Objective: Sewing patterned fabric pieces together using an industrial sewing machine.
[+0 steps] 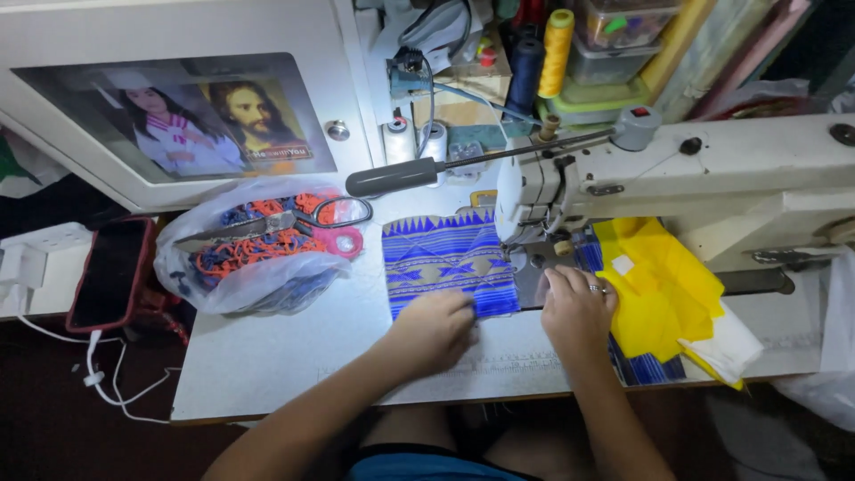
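Blue patterned cloth [445,263] lies under both flat-pressed hands (left hand [436,328], right hand [577,307]) beside scissors [307,218] and yellow fabric [663,285].

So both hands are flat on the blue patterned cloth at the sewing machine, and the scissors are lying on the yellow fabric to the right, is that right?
Not quite. The head view shows the scissors lying on the plastic bag of cords to the left, not on the yellow fabric. The rest holds: the left hand and right hand rest on the blue patterned cloth at the sewing machine.

Home sewing corner, sewing machine [677,169], thread cones [541,55], scissors [312,218]
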